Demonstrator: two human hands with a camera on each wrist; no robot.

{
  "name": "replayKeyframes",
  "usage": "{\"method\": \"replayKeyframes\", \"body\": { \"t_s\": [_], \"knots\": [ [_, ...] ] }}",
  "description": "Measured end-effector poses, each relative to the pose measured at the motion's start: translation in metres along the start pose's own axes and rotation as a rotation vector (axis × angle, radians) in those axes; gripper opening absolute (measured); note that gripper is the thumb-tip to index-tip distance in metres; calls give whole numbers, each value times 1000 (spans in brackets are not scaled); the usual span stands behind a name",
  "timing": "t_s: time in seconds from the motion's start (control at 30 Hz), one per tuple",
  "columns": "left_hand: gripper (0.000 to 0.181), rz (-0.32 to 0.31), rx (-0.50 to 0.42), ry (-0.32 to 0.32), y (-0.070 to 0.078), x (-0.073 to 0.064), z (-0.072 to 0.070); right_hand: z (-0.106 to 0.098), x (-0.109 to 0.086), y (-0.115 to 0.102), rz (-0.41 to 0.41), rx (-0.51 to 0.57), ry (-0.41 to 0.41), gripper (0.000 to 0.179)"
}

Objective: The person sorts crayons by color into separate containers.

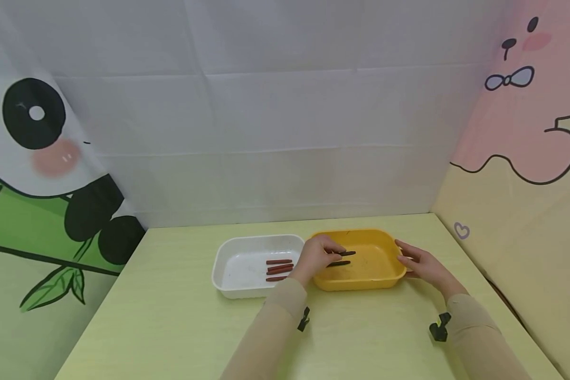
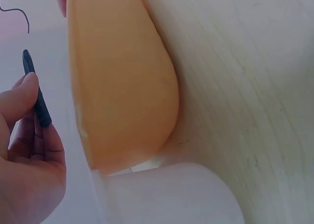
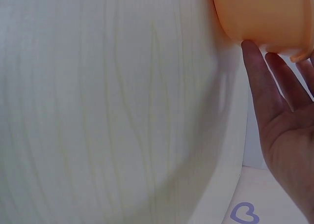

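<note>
In the head view my left hand [image 1: 317, 256] reaches over the left end of the yellow tray [image 1: 375, 285]. Its thumb and fingers pinch a dark crayon [image 2: 37, 89], whose tapered tip points away from the palm in the left wrist view. Another dark crayon [image 1: 339, 264] lies in the yellow tray just below that hand. At the tray's right end, my right hand [image 1: 425, 266] touches the outer wall with extended fingers [image 3: 255, 62]. Several reddish-brown crayons [image 1: 279, 262] lie in the white tray [image 1: 233, 287], partly hidden by my left hand and wrist.
Both trays stand side by side on a pale yellow table [image 1: 171, 327], their near ends meeting. Behind them rises a white cloth backdrop [image 1: 275, 179]. Printed panels flank the table, with a pink figure [image 1: 513, 121] on the right one.
</note>
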State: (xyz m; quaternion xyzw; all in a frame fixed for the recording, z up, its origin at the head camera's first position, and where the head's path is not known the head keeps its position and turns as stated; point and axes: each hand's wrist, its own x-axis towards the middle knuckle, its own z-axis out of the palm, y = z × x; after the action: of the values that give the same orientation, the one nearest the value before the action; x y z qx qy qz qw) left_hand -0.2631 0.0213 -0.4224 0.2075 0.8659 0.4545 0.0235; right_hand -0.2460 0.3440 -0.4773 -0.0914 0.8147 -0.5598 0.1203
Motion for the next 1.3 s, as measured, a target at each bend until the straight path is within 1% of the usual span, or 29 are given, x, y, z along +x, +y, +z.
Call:
{"method": "replayKeyframes", "body": {
  "t_s": [0.17, 0.3, 0.43, 0.6, 0.83, 0.93, 1.07, 1.23, 1.3],
  "knots": [
    [12, -29, 16, 0, -6, 3, 4, 1, 0, -1, -3, -13, -3, 65],
    [12, -48, 27, -2, -8, 5, 6, 2, -1, -3, -11, -9, -8, 65],
    [12, -69, 11, 1, -7, 5, 7, 2, -2, -5, -16, 3, -9, 65],
    [13, -89, 4, 5, -6, 5, 9, 2, 0, -2, -26, -12, -4, 65],
    [18, -120, -26, -20, -7, 0, 11, 2, 0, 1, -17, -12, 7, 63],
    [18, -101, -20, -19, -6, -3, 9, 2, 0, 1, -26, -16, -1, 63],
    [17, -65, 19, -16, -1, -11, 3, 1, -1, 1, -36, -22, -3, 62],
    [17, -6, 50, -2, 3, -24, -7, 1, -3, -1, -45, -30, -3, 61],
    [18, 2, 58, 1, 3, -30, -12, 1, -3, -1, -53, -34, -1, 60]
  ]
}}
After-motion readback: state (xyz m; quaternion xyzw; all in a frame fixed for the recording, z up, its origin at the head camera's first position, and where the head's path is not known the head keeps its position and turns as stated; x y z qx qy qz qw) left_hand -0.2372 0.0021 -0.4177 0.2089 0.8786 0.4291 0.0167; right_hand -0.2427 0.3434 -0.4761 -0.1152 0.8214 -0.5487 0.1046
